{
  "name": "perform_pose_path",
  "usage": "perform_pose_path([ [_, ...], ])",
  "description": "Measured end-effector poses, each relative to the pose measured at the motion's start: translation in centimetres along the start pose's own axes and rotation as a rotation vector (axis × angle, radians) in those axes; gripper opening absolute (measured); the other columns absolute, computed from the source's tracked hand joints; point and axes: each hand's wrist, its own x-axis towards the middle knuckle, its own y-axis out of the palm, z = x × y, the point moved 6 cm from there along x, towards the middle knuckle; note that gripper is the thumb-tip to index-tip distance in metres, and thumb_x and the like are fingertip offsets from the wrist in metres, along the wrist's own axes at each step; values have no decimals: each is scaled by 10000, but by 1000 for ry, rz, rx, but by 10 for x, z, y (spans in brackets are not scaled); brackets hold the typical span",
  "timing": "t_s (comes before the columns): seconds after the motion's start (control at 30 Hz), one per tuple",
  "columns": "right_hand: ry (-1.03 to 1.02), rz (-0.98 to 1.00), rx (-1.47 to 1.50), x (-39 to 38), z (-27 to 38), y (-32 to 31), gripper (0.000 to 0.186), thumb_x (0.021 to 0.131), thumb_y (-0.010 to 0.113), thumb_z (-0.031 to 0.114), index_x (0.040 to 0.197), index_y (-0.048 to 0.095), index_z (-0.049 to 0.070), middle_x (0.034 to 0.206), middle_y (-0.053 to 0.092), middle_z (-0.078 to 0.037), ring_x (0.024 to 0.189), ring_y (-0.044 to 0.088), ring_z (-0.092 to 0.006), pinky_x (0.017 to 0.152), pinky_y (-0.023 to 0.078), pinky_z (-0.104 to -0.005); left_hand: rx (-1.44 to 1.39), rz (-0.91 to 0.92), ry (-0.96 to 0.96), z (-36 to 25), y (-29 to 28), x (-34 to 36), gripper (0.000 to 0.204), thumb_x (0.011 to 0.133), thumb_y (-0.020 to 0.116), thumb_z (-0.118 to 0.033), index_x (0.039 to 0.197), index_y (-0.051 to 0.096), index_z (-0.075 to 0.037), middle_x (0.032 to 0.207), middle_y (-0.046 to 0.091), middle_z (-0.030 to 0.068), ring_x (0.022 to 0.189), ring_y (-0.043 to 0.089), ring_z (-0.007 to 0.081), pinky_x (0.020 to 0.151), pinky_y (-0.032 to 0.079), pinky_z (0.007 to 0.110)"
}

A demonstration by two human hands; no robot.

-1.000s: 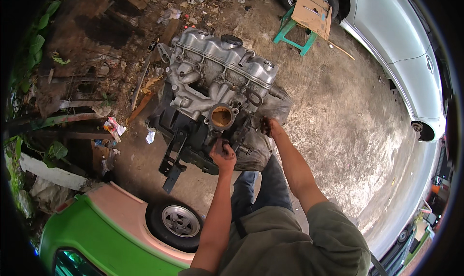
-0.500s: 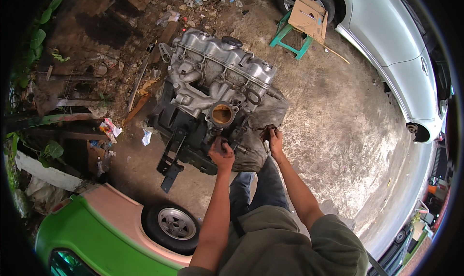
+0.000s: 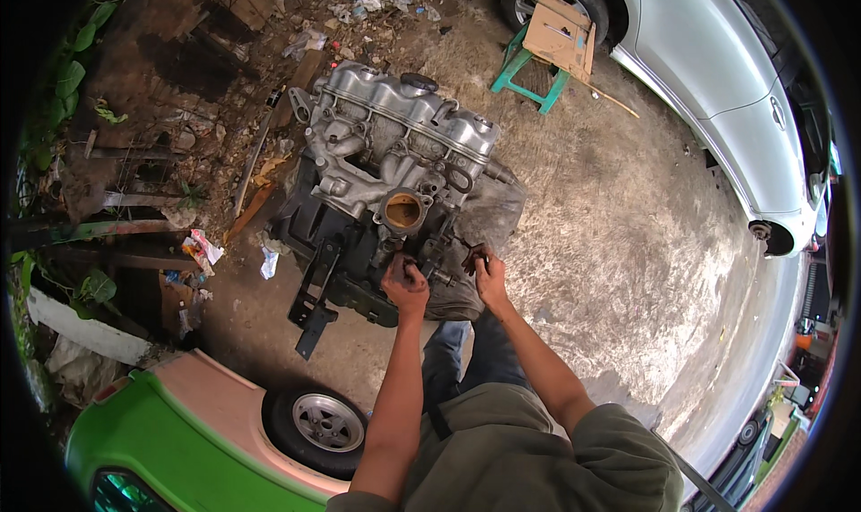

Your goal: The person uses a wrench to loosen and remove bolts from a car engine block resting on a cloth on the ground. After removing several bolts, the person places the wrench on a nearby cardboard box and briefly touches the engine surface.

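Note:
A car engine (image 3: 386, 153) with a silvery ribbed top cover stands on the ground in front of me. An open round brownish port (image 3: 401, 210) faces up on its near side. My left hand (image 3: 406, 290), its fingers dark with grease, is closed just below that port, against the engine's near side; what it holds, if anything, is hidden. To the right, my right hand (image 3: 489, 277) is closed in a pinch beside the engine's near right corner. Something small and dark shows at its blackened fingertips, too unclear to name.
A black metal bracket (image 3: 316, 306) juts out at the engine's near left. Behind to the right, a green stool (image 3: 511, 73) bears a cardboard sheet (image 3: 560, 32) beside a silver car (image 3: 708, 55). A green and pink car body (image 3: 179, 431) and wheel (image 3: 327, 422) lie near left; litter covers the far-left ground.
My right hand has come toward me and a little left, nearer my left hand. The left hand stays at the same spot on the engine. The whole view has shifted slightly.

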Motion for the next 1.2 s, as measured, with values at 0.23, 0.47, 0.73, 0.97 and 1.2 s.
perform_pose_path([
  [0.23, -48, 47, -53, 1, 0, 8, 187, 867, 474, 130, 955, 569, -4, 717, 628, -157, 662, 628, -263, 638, 485, -352, 15, 18, -21, 3, 1, 0, 261, 902, 429, -179, 747, 554, -9, 647, 562, 154, 552, 549, 343, 522, 453, 424],
  [0.47, -95, 57, -191, 1, 15, 10, 152, 881, 525, 111, 974, 557, -5, 723, 614, -175, 663, 614, -294, 633, 474, -371, -13, 68, -85, 8, 4, -2, 288, 921, 429, -207, 751, 556, -12, 644, 557, 150, 550, 545, 342, 513, 442, 427],
  [0.73, -25, 70, -91, 40, -17, -2, 280, 975, 500, 243, 947, 570, -27, 662, 613, -179, 593, 609, -273, 576, 459, -381, -50, 41, -87, -1, -2, 0, 346, 935, 418, -268, 759, 560, -7, 631, 544, 146, 533, 525, 334, 502, 432, 416],
  [0.97, 745, 12, 676, 91, -152, 27, 146, 883, 497, 122, 855, 608, 31, 631, 570, -87, 460, 515, -213, 414, 400, -348, 49, -2, -73, 4, 3, -1, 280, 862, 438, -222, 740, 556, 2, 612, 535, 153, 512, 504, 312, 510, 410, 399],
  [1.2, 754, 69, 618, 94, -143, 23, 120, 857, 489, 133, 768, 532, 63, 601, 483, -57, 453, 484, -223, 361, 354, -362, 139, 58, -69, 15, 8, -6, 326, 878, 427, -167, 956, 630, 75, 710, 608, 184, 553, 568, 351, 524, 477, 430],
])
